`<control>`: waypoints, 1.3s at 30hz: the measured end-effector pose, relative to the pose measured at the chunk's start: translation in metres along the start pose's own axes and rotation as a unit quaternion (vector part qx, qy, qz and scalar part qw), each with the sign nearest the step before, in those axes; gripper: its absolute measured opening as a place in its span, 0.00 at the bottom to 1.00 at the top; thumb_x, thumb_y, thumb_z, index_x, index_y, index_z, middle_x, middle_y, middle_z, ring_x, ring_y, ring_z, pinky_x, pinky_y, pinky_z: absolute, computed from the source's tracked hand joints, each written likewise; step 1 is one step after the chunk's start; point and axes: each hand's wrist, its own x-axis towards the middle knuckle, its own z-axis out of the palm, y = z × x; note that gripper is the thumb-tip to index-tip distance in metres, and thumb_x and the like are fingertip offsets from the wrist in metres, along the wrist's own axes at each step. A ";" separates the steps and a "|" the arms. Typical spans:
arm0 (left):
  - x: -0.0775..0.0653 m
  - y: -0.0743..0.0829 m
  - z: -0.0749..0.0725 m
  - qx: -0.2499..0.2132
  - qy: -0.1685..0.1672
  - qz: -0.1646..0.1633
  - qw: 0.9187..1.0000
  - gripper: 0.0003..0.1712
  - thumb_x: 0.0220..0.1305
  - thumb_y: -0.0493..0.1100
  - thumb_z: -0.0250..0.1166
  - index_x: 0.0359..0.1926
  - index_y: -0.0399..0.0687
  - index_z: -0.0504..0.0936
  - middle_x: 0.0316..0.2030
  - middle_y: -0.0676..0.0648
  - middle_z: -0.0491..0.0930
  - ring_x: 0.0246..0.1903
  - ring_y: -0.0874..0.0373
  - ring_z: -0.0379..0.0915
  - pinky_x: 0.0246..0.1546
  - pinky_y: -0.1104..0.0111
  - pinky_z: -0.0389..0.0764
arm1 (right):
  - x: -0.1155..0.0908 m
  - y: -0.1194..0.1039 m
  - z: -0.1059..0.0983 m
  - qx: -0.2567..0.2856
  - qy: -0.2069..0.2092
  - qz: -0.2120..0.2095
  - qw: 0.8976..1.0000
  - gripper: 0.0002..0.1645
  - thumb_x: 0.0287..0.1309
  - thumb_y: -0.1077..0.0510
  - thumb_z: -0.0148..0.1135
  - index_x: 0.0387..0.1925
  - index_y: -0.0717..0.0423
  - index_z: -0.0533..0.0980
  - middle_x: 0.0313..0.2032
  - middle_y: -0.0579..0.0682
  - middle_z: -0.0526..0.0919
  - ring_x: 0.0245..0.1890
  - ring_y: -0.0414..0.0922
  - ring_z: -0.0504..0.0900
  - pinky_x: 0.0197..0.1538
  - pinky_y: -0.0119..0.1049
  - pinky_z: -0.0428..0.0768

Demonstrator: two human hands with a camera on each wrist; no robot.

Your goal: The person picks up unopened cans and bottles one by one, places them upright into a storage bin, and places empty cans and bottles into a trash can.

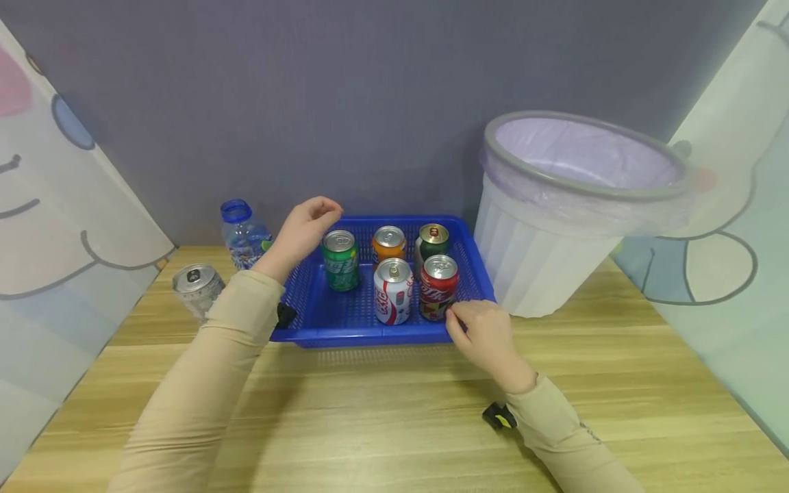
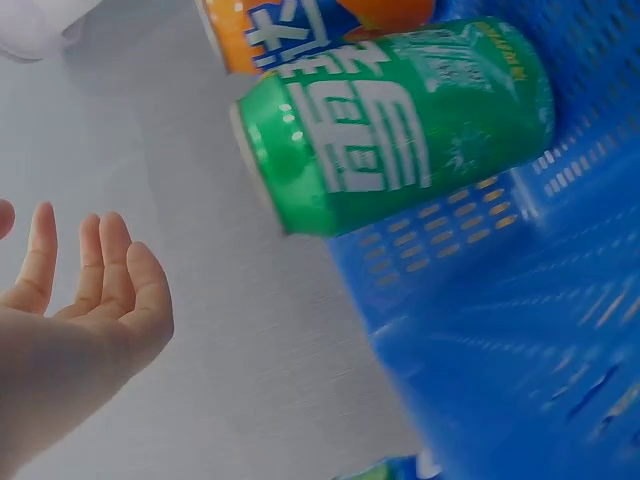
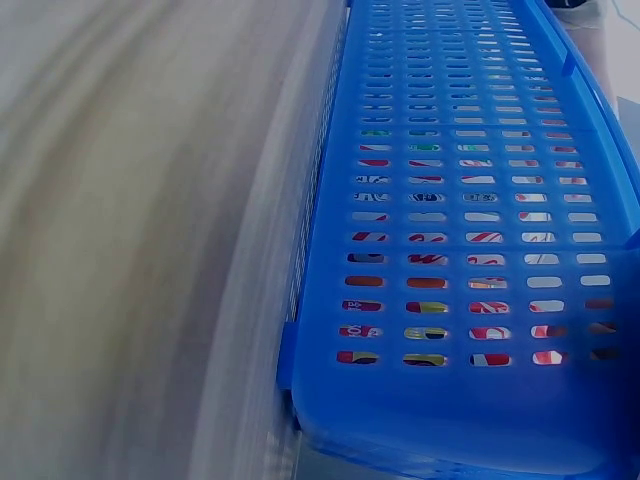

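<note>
A blue plastic basket (image 1: 345, 335) holds several upright drink cans. My left hand (image 1: 305, 229) hovers over its left rim, beside a green can (image 1: 342, 263). In the left wrist view that hand (image 2: 100, 310) has spread fingers and holds nothing, apart from the green can (image 2: 400, 125). My right hand (image 1: 487, 339) is at the basket's front right corner, loosely curled, fingertips close to a red can (image 1: 438, 291); whether they touch it is unclear. Between lie a white-and-red can (image 1: 393, 294), an orange can (image 1: 389, 250) and a dark green can (image 1: 434, 241).
Left of the basket stand a clear plastic bottle (image 1: 243, 239) with a blue neck and a silvery can (image 1: 198, 291). A white bin (image 1: 530, 253) with a purple liner rises at the right. A grey panel (image 1: 394, 123) backs the wooden table (image 1: 370, 418).
</note>
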 end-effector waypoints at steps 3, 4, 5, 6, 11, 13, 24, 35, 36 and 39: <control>-0.003 0.006 -0.004 0.004 0.001 0.001 1.000 0.19 0.72 0.50 0.48 0.54 0.43 0.73 0.59 0.42 0.72 0.63 0.46 0.63 0.63 0.48 0.63 | 0.000 0.000 0.000 0.000 -0.001 0.000 1.000 0.20 0.53 0.57 0.49 0.09 0.49 0.58 0.09 0.41 0.59 0.10 0.40 0.59 0.16 0.32 0.55; -0.004 0.008 -0.005 0.006 0.001 0.002 1.000 0.19 0.72 0.50 0.48 0.54 0.43 0.73 0.58 0.42 0.73 0.62 0.46 0.64 0.63 0.48 0.63 | 0.001 0.000 0.000 0.000 -0.001 0.000 1.000 0.20 0.53 0.56 0.49 0.09 0.49 0.58 0.09 0.41 0.59 0.10 0.40 0.59 0.16 0.32 0.55; -0.006 0.010 -0.006 0.007 0.001 0.002 1.000 0.19 0.72 0.50 0.48 0.54 0.43 0.73 0.58 0.42 0.73 0.62 0.46 0.64 0.63 0.48 0.63 | 0.001 0.000 0.000 -0.001 -0.001 0.000 1.000 0.20 0.54 0.56 0.49 0.09 0.49 0.58 0.09 0.42 0.59 0.10 0.40 0.59 0.16 0.31 0.55; -0.007 0.011 -0.007 0.008 0.002 0.002 1.000 0.19 0.72 0.50 0.48 0.54 0.43 0.73 0.58 0.41 0.73 0.62 0.46 0.64 0.63 0.48 0.62 | 0.001 0.000 0.000 -0.001 -0.001 0.000 1.000 0.20 0.54 0.56 0.49 0.09 0.49 0.58 0.09 0.42 0.59 0.10 0.40 0.59 0.16 0.31 0.55; -0.016 0.018 -0.011 0.005 -0.008 0.005 1.000 0.19 0.72 0.50 0.48 0.53 0.42 0.73 0.58 0.42 0.72 0.63 0.46 0.63 0.64 0.47 0.61 | 0.000 0.000 0.000 -0.003 -0.001 0.000 1.000 0.21 0.54 0.56 0.49 0.09 0.49 0.58 0.09 0.41 0.59 0.10 0.40 0.58 0.16 0.31 0.54; -0.021 0.019 -0.012 0.005 -0.021 0.009 1.000 0.19 0.72 0.50 0.48 0.53 0.42 0.73 0.58 0.41 0.72 0.63 0.46 0.63 0.64 0.47 0.61 | 0.000 0.000 0.000 -0.001 0.000 0.001 1.000 0.21 0.54 0.57 0.49 0.09 0.50 0.58 0.09 0.41 0.59 0.10 0.39 0.58 0.16 0.31 0.54; -0.054 0.015 -0.007 -0.011 -0.079 0.003 0.997 0.21 0.72 0.52 0.48 0.54 0.42 0.73 0.59 0.42 0.71 0.63 0.47 0.62 0.64 0.46 0.60 | 0.000 0.000 0.001 0.005 0.002 -0.001 1.000 0.20 0.54 0.57 0.49 0.09 0.50 0.58 0.10 0.41 0.59 0.11 0.40 0.59 0.16 0.32 0.55; -0.071 -0.024 0.019 0.024 -0.080 0.017 0.996 0.16 0.71 0.48 0.52 0.49 0.43 0.78 0.48 0.42 0.79 0.50 0.48 0.72 0.51 0.53 0.72 | 0.000 -0.001 0.000 0.005 0.004 -0.001 1.000 0.21 0.53 0.57 0.50 0.09 0.49 0.57 0.10 0.41 0.58 0.11 0.39 0.58 0.16 0.31 0.54; -0.073 -0.028 0.021 0.028 -0.079 0.018 0.996 0.15 0.71 0.47 0.52 0.48 0.44 0.78 0.47 0.43 0.79 0.50 0.49 0.73 0.50 0.54 0.72 | 0.000 -0.001 0.000 0.004 0.004 -0.001 1.000 0.21 0.53 0.57 0.49 0.09 0.50 0.57 0.10 0.41 0.58 0.11 0.39 0.58 0.16 0.31 0.54; -0.076 -0.037 0.026 0.050 -0.078 0.027 0.995 0.14 0.71 0.47 0.52 0.47 0.45 0.79 0.45 0.44 0.80 0.45 0.50 0.74 0.46 0.56 0.74 | 0.000 -0.001 0.000 0.005 0.005 0.002 1.000 0.21 0.53 0.57 0.49 0.09 0.50 0.58 0.09 0.41 0.58 0.11 0.39 0.58 0.16 0.31 0.54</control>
